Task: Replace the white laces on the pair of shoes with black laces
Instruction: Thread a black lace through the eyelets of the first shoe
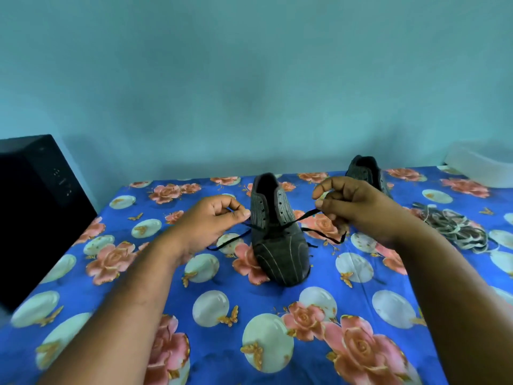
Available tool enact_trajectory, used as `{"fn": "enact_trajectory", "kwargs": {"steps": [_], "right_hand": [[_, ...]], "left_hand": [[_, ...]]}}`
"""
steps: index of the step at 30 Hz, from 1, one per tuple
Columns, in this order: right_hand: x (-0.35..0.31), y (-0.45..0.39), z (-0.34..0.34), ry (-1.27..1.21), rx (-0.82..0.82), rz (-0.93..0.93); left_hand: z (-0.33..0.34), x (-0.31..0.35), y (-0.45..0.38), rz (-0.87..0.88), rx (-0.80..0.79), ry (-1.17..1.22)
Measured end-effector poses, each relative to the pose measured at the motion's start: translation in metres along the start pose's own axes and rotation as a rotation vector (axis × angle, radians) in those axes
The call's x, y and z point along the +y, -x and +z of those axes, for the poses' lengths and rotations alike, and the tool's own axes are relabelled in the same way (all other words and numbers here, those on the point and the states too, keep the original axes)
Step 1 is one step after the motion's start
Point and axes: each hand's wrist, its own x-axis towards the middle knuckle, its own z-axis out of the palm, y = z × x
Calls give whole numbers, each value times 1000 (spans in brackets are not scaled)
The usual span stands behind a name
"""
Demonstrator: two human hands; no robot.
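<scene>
- The grey striped shoe (pixel 277 234) stands on the blue flowered cloth (pixel 277 343) between my hands, toe toward me, opening away from me.
- A black lace (pixel 302 216) crosses its lowest eyelets, with one end running out to each side.
- My left hand (pixel 211 218) pinches the left end of the lace between thumb and forefinger, just beside the shoe's left flap; the loose tail drops onto the cloth below.
- My right hand (pixel 349 207) pinches the right end with curled fingers, raised to the right of the shoe.
- The second shoe (pixel 366 170) stands farther back, and my right hand hides part of it.
- A tangle of pale laces (pixel 452 229) lies on the cloth at right, beyond my right forearm.
- A black box (pixel 39 207) stands off the cloth's left edge, and a white object (pixel 483 162) sits at the far right corner.
</scene>
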Motion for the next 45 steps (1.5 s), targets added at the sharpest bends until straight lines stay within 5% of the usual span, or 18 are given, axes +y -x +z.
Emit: {"fn": "enact_trajectory", "kwargs": {"steps": [4,26,36,45], "right_hand": [[-40,5,-5,-144,-1,-55],[-241,46,18,-387,62,-389],[-263,48,35,-131,376,-486],[-251,45,38,-92,422,-506]], "left_hand": [[-16,31,11,-32,41,56],[-34,235,81,478,98,489],[-13,254,87,629,297,218],[-11,243,79,733,438,94]]}}
